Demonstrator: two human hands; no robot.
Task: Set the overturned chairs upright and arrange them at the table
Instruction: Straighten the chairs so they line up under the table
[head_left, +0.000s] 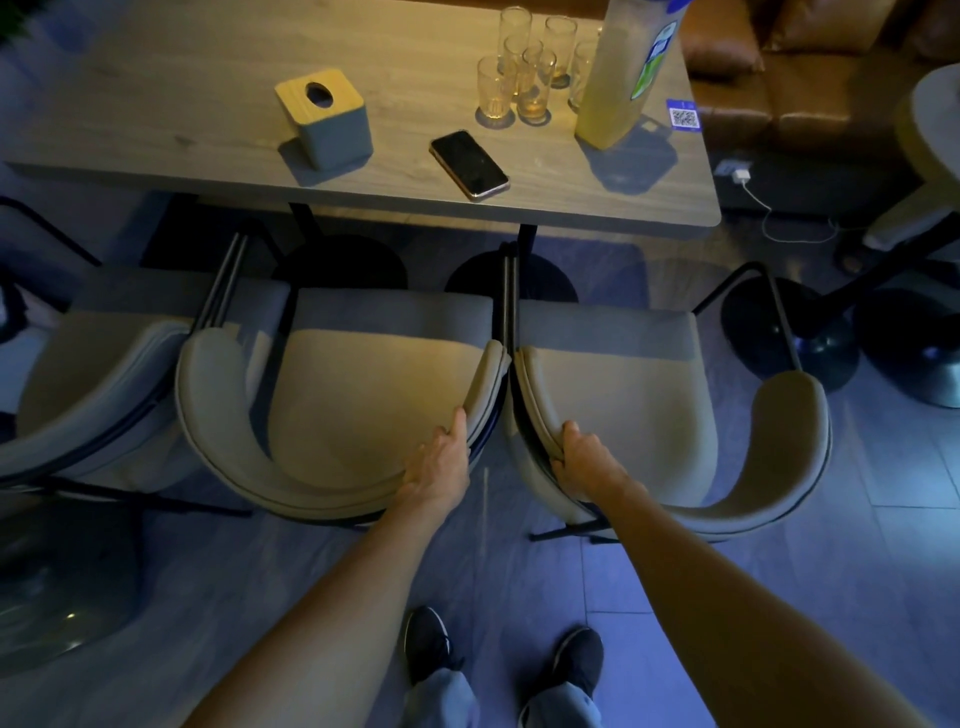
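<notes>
**Two upright chairs held by their backrests at the desk edge**

The left hand (441, 465) is closed over the right end of the curved backrest of the middle chair (332, 415), thumb laid along the padded rim and the fingers wrapped behind it. The right hand (584, 457) is closed in the same manner over the left end of the backrest of the right chair (649, 415). The two grips fall just beside the point where the backrests meet; this placement is judged to allow both chairs to be steered together and kept side by side.

Both chairs are found upright on the floor, seats turned toward the desk (156, 130) and front edges near its near edge, not yet tucked beneath it. A third chair (93, 384) is seen upright at the left, partly cut off by the frame. No overturned chair is visible within the view.

On the desk are noted a tissue box (324, 117), a phone (469, 164), a cluster of glasses (524, 73) and a tall bottle (628, 78), all well clear of the chairs. The righting step is judged complete for the chairs visible; final alignment at the desk is judged to remain.
</notes>
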